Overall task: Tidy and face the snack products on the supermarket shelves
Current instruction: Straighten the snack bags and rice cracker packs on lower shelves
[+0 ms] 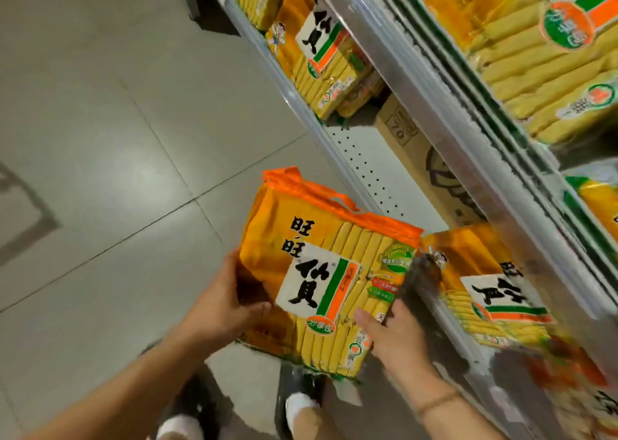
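Observation:
A large orange-yellow snack bag [321, 272] with black characters on a white label is held in front of the bottom shelf, its orange handle edge pointing up. My left hand [224, 302] grips its left side with the thumb on the front. My right hand [391, 336] grips its lower right corner. More bags of the same kind stand on the bottom shelf: one to the right [488, 285] of the held bag and a group further along [321, 61]. A bare perforated stretch of shelf [368, 165] lies between them.
A brown cardboard box [421, 158] sits at the back of the bare shelf stretch. Upper shelves [551, 71] carry more yellow bags behind a metal rail [434, 105]. Grey tiled floor [100, 138] spreads to the left. My shoes [297, 403] show below.

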Action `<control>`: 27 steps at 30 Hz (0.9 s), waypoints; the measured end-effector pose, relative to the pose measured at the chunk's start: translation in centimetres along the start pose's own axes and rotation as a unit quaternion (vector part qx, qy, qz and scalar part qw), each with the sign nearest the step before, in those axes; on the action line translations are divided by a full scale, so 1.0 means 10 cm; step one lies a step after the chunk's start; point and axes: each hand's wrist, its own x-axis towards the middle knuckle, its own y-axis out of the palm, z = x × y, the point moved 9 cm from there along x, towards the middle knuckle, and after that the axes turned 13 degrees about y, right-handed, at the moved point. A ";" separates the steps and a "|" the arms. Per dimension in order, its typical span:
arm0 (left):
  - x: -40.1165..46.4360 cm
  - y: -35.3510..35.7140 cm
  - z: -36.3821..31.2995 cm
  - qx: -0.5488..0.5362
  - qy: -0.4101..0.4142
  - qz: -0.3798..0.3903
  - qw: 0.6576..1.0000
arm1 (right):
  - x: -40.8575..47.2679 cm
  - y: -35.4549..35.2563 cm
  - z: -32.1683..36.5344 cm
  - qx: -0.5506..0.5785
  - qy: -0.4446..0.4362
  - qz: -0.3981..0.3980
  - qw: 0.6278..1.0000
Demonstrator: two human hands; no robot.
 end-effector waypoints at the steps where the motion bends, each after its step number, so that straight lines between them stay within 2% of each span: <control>1: 0.25 0.00 -0.13 0.012 0.028 0.020 0.999 | 0.11 -0.02 0.11 0.012 -0.009 -0.017 1.000; 5: 1.38 0.15 -0.64 0.068 0.146 0.079 0.984 | 0.48 -0.24 0.64 0.060 -0.076 -0.094 0.991; 8: 2.12 0.34 -1.07 0.091 0.254 0.106 0.957 | 0.72 -0.57 1.08 0.100 -0.148 -0.193 0.965; 10: 2.46 0.49 -1.39 0.096 0.319 0.118 0.936 | 0.81 -0.77 1.30 0.118 -0.177 -0.268 0.940; 12: 2.70 0.61 -1.64 0.102 0.372 0.117 0.915 | 0.75 -0.95 1.50 0.100 -0.207 -0.378 0.897; 14: 2.93 0.71 -1.76 0.104 0.422 0.103 0.895 | 0.76 -1.06 1.61 0.070 -0.211 -0.446 0.867; 16: 3.14 0.84 -1.80 0.112 0.451 0.092 0.880 | 0.88 -1.14 1.61 0.068 -0.188 -0.463 0.864; 21: 3.35 1.06 -1.63 0.129 0.477 0.124 0.860 | 1.16 -1.12 1.54 0.097 -0.175 -0.410 0.890; 27: 3.41 1.07 -1.54 0.152 0.464 0.142 0.861 | 1.16 -1.00 1.50 0.073 -0.147 -0.413 0.896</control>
